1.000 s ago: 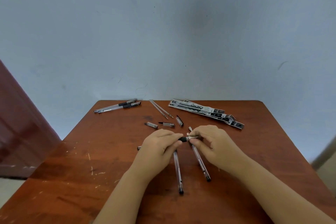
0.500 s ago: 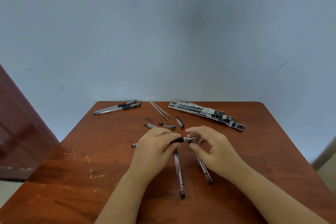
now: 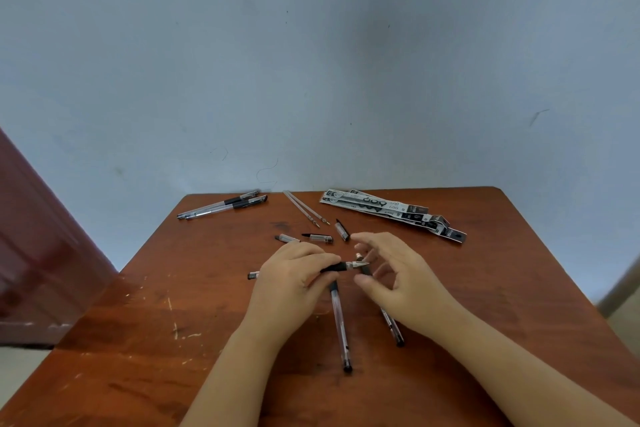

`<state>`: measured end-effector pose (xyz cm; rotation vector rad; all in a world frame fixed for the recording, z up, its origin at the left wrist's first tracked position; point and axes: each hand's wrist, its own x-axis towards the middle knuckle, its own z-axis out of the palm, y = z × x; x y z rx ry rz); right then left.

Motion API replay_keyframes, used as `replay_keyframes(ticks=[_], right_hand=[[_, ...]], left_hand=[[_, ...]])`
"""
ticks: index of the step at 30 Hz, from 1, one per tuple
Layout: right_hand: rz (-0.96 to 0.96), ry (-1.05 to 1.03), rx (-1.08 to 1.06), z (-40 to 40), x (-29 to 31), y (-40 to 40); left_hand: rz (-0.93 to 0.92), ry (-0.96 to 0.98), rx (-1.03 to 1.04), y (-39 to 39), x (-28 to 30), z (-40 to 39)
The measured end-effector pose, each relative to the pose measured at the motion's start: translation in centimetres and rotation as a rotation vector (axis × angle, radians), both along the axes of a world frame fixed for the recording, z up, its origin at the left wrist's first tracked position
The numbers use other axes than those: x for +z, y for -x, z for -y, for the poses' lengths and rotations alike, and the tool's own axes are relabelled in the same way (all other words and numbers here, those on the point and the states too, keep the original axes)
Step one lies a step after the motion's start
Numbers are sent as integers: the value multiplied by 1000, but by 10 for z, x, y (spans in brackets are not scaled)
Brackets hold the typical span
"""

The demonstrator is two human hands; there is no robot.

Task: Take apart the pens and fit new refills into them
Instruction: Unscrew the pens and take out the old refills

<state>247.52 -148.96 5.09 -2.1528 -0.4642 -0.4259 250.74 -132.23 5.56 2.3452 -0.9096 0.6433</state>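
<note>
My left hand (image 3: 294, 282) grips a pen (image 3: 346, 266) by its black grip, with the metal tip pointing right and the barrel's end poking out on the left. My right hand (image 3: 394, 274) hovers just right of the tip, fingers spread and holding nothing. Two clear pens (image 3: 341, 322) (image 3: 391, 324) lie on the table below my hands. Three pen caps (image 3: 318, 237) (image 3: 342, 230) (image 3: 286, 238) lie beyond my hands. Two bare refills (image 3: 304, 208) rest further back.
Two assembled pens (image 3: 223, 206) lie at the back left of the wooden table (image 3: 138, 322). Refill packets (image 3: 391, 211) are spread at the back right. A blue-grey wall stands behind the table, and a dark red door (image 3: 38, 253) is on the left.
My right hand has let go of the pen tip and opened, drawing slightly to the right. My left hand keeps holding the pen in place.
</note>
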Motion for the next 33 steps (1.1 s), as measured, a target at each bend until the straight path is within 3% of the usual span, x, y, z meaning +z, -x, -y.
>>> replay_keyframes(ticks=[3,9,16,26,33], right_hand=[[-41,12,-49,-2,3,1],[66,22,-53,-2,-2,1],[-3,-50,-72,-3,2,1],[170,24,-163,5,0,-2],[217,172,-179,3,3,-3]], left_hand=[[-6,-13,-6,1,0,1],[-13,-30,-9,2,1,2],[-2,-27,-5,3,2,4],[-126,20,42,-2,8,-8],[-203,161,342,-12,15,-28]])
